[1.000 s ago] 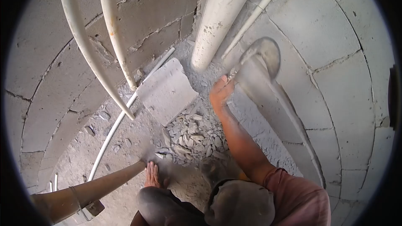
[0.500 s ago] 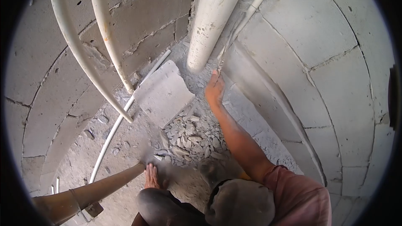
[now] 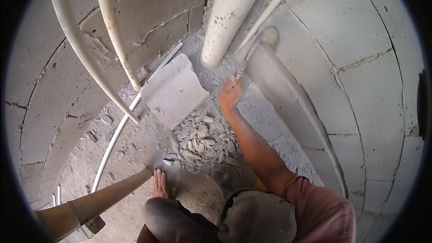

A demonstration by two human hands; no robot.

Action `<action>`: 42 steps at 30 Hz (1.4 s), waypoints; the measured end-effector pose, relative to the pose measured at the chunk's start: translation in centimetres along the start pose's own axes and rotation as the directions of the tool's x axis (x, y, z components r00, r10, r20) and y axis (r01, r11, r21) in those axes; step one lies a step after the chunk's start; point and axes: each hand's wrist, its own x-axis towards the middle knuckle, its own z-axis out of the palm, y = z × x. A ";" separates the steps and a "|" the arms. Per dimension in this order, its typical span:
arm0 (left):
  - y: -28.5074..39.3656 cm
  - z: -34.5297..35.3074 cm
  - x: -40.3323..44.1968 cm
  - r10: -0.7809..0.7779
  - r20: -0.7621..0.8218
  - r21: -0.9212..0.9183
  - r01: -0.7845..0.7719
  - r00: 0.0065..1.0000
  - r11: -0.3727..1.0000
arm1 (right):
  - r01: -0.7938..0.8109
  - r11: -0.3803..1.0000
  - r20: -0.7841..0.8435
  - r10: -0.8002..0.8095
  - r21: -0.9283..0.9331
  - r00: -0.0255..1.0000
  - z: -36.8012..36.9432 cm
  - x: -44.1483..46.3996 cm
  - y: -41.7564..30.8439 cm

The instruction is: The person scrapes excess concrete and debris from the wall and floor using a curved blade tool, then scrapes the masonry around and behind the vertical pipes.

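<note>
My right hand (image 3: 231, 92) is closed round the thin handle of a dusty tool (image 3: 241, 69). The tool's rounded head is blurred and lies near the upper end of a groove (image 3: 306, 103) in the right block wall. My left hand (image 3: 160, 184) rests with its fingers spread on the dusty floor, beside the end of a brown pole (image 3: 108, 198). Between the hands are a heap of broken rubble (image 3: 200, 141) and a large pale slab (image 3: 174, 91) with a ragged edge.
A thick white pipe (image 3: 229, 18) stands in the corner, with a thinner pipe (image 3: 272, 6) to its right. Two curved pipes (image 3: 83, 54) come down on the left. A thin white pipe (image 3: 114, 139) lies on the floor. A dusty boot (image 3: 224, 177) is below the rubble.
The tool has swung up towards the thin pipe and back towards the groove, its head blurred. My right hand has shifted slightly left. My left hand stays flat on the floor.
</note>
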 end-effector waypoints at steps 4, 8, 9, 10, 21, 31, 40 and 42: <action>-0.8 0.6 0.4 0.018 -0.051 0.024 -0.017 0.999 1.000 | -0.040 0.996 0.061 0.045 -0.084 0.997 1.0 0.7 0.8; -0.1 0.0 0.1 -0.012 0.013 -0.002 0.012 1.000 1.000 | 0.025 0.998 0.007 -0.025 0.053 1.000 -0.8 -1.4 -1.1; 0.1 -0.1 0.1 -0.014 0.009 0.007 0.014 1.000 1.000 | 0.037 0.999 0.000 -0.037 0.034 0.999 -0.7 -1.1 -0.7; 0.0 0.2 -0.3 -0.010 0.012 0.007 0.010 1.000 1.000 | 0.053 0.998 -0.011 -0.053 0.017 0.999 -0.6 -0.8 -0.6; -0.2 0.5 -0.1 -0.001 -0.021 0.021 0.002 1.000 1.000 | 0.015 0.996 0.107 -0.005 -0.086 0.994 -0.5 0.1 3.6; 0.5 -0.2 0.0 -0.011 -0.009 0.021 0.011 1.000 1.000 | -0.094 0.991 0.107 0.104 -0.094 0.989 -2.4 -1.2 0.4; 0.4 -0.2 0.2 -0.018 -0.005 0.056 0.018 1.000 0.998 | 0.019 0.999 0.025 -0.018 -0.048 1.000 -2.6 -2.0 -1.0; 0.1 0.1 -0.2 0.008 -0.035 0.049 -0.007 0.999 0.999 | -0.070 0.985 0.108 0.088 -0.159 0.990 -1.3 -1.4 1.6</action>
